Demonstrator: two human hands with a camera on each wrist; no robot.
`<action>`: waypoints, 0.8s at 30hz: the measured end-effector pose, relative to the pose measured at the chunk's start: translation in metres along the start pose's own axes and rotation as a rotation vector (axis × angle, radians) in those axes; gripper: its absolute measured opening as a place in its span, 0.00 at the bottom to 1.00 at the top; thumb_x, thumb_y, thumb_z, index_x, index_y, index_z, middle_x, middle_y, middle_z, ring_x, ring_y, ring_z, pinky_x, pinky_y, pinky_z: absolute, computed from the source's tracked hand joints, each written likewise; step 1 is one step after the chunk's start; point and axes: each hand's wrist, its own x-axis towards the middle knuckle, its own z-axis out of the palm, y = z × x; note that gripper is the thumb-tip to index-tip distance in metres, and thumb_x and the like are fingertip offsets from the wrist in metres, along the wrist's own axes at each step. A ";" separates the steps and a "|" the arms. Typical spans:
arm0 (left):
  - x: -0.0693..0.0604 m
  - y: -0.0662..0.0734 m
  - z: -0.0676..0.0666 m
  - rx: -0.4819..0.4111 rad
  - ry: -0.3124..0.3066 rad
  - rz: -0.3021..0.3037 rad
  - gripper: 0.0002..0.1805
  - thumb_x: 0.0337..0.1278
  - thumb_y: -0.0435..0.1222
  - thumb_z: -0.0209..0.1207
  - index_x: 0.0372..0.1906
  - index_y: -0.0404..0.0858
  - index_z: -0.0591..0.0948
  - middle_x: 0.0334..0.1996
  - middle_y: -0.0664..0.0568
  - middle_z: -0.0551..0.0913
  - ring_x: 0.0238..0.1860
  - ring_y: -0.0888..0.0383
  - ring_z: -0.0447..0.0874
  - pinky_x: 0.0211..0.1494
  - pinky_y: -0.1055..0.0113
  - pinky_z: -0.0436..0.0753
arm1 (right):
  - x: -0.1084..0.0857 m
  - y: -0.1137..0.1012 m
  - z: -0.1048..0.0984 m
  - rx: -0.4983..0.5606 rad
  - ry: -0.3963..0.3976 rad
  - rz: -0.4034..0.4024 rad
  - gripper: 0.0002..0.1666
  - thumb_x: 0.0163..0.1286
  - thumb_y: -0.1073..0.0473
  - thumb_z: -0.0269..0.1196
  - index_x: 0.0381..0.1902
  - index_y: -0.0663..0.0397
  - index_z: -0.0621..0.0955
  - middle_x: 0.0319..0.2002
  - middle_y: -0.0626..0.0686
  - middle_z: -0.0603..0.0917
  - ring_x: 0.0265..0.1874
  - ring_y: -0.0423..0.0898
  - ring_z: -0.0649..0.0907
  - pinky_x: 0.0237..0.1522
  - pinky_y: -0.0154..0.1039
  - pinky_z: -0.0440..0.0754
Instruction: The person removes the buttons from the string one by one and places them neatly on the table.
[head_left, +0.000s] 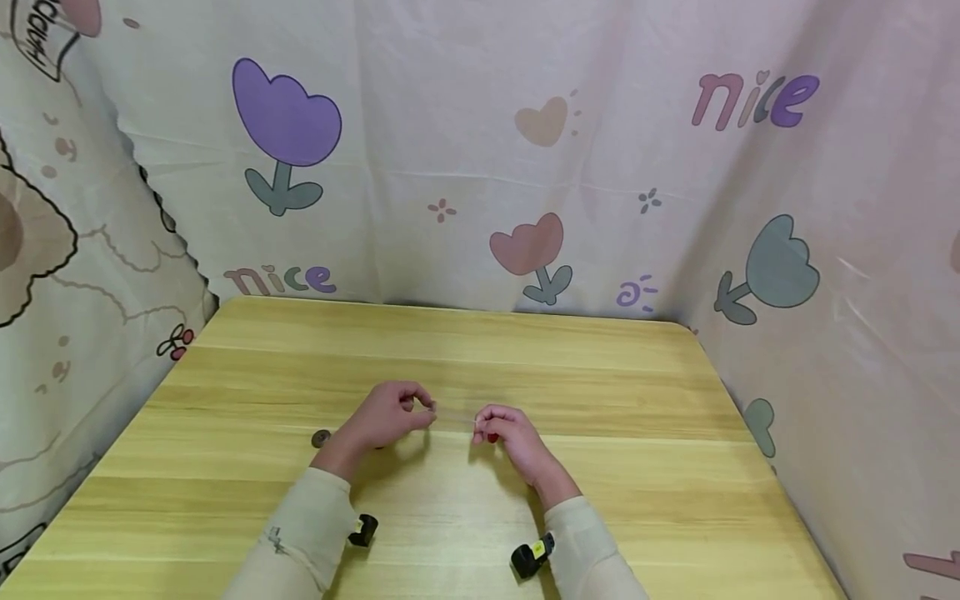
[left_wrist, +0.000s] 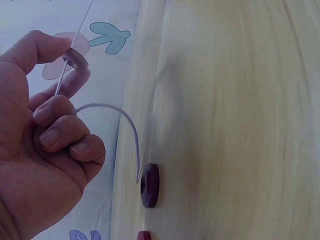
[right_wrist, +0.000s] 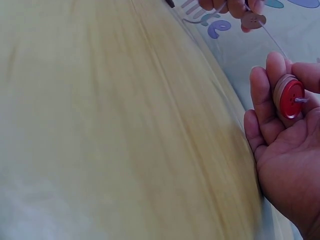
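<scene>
My left hand (left_wrist: 50,135) pinches a brownish button (left_wrist: 77,60) between thumb and index finger, with a thin pale cord (left_wrist: 134,130) running through it; the other fingers curl over the cord. The cord stretches across to my right hand (right_wrist: 285,125), whose thumb and fingers pinch it. Against the right fingers sit a red button (right_wrist: 291,99) and one or more tan ones behind it, a cord end sticking out of the red face. In the head view, the left hand (head_left: 390,414) and right hand (head_left: 517,437) are raised over the table, a short gap apart.
On the wooden table (head_left: 600,375), a dark button (head_left: 321,438) lies beside the left wrist. The left wrist view shows a dark red button (left_wrist: 150,185) and part of a red one (left_wrist: 144,235). A patterned curtain (head_left: 420,150) stands behind the table.
</scene>
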 end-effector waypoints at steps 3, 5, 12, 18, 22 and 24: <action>-0.001 -0.003 -0.004 -0.006 0.004 -0.008 0.04 0.60 0.37 0.68 0.38 0.42 0.85 0.15 0.56 0.58 0.17 0.58 0.54 0.23 0.65 0.62 | 0.001 0.000 0.000 -0.003 0.000 -0.004 0.11 0.73 0.68 0.52 0.38 0.75 0.76 0.27 0.52 0.82 0.35 0.48 0.78 0.45 0.45 0.69; -0.002 -0.004 -0.007 -0.016 0.004 -0.015 0.05 0.61 0.37 0.67 0.39 0.42 0.85 0.15 0.56 0.56 0.16 0.58 0.52 0.22 0.65 0.61 | 0.001 0.000 0.000 -0.007 0.001 -0.006 0.11 0.73 0.69 0.51 0.37 0.75 0.76 0.27 0.53 0.82 0.35 0.48 0.78 0.45 0.45 0.69; -0.007 -0.006 -0.020 -0.123 -0.018 -0.072 0.11 0.63 0.37 0.65 0.46 0.36 0.83 0.16 0.55 0.53 0.13 0.57 0.50 0.18 0.65 0.59 | 0.002 -0.001 0.000 -0.004 0.003 -0.004 0.10 0.72 0.69 0.52 0.37 0.75 0.77 0.28 0.57 0.82 0.35 0.50 0.78 0.45 0.44 0.69; -0.008 -0.008 -0.028 -0.043 0.025 -0.050 0.08 0.62 0.39 0.66 0.43 0.40 0.83 0.16 0.55 0.56 0.15 0.57 0.52 0.20 0.64 0.61 | 0.001 -0.002 0.001 -0.005 0.008 -0.011 0.09 0.70 0.69 0.53 0.37 0.74 0.77 0.28 0.56 0.82 0.36 0.50 0.78 0.44 0.44 0.70; -0.010 -0.010 -0.032 0.009 0.049 -0.038 0.06 0.61 0.39 0.67 0.41 0.44 0.84 0.16 0.55 0.59 0.15 0.57 0.54 0.21 0.64 0.62 | 0.000 -0.002 0.001 -0.005 0.012 -0.008 0.09 0.69 0.69 0.53 0.37 0.72 0.77 0.28 0.55 0.82 0.36 0.50 0.79 0.44 0.44 0.70; -0.011 -0.011 -0.034 0.009 0.048 -0.042 0.07 0.61 0.39 0.67 0.41 0.43 0.84 0.16 0.55 0.59 0.15 0.57 0.54 0.19 0.65 0.61 | 0.000 -0.001 0.001 -0.010 0.014 -0.005 0.08 0.69 0.69 0.53 0.37 0.72 0.78 0.28 0.55 0.82 0.36 0.50 0.79 0.44 0.44 0.70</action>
